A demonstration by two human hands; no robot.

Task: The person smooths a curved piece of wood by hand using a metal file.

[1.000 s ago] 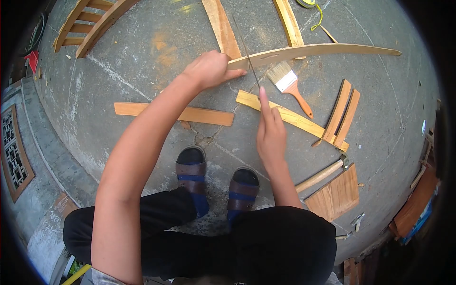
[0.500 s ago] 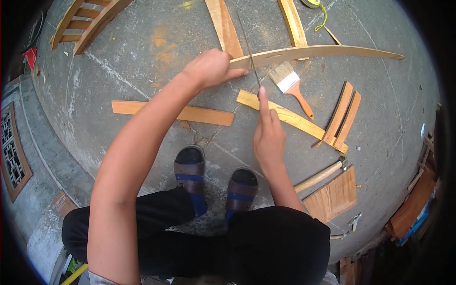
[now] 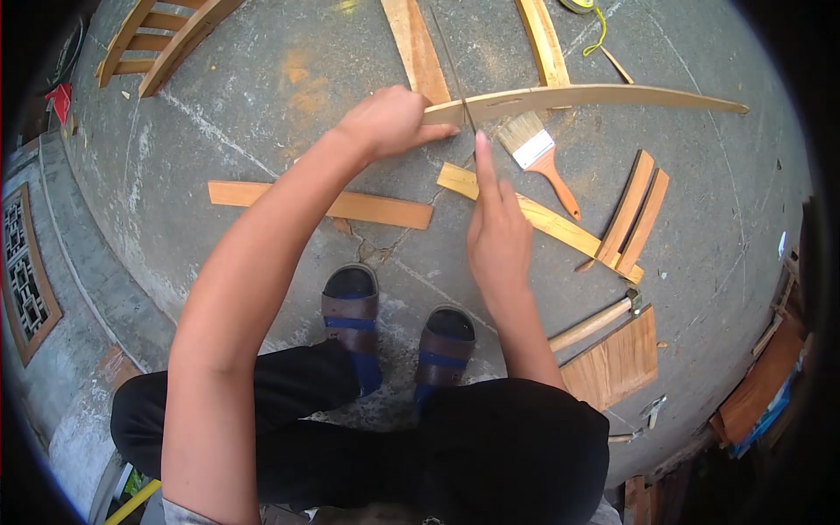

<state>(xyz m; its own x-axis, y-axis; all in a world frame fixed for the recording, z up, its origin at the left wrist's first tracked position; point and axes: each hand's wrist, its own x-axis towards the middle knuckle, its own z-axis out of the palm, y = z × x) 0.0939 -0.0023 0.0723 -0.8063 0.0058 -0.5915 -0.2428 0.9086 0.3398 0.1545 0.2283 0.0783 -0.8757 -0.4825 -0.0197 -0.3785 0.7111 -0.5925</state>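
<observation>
Sawing step: left hand (image 3: 389,121) clamps the curved wooden slat (image 3: 595,94) over the concrete floor (image 3: 262,140), right hand (image 3: 497,234) closed on thin saw blade (image 3: 457,74) crossing it; next stroke needs steady pressure.

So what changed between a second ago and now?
The right hand pushed the thin saw blade forward across the curved wooden strip, index fingertip moving up toward the strip. The left hand kept its grip on the strip's end. The paintbrush, hammer and loose slats stayed put.
</observation>
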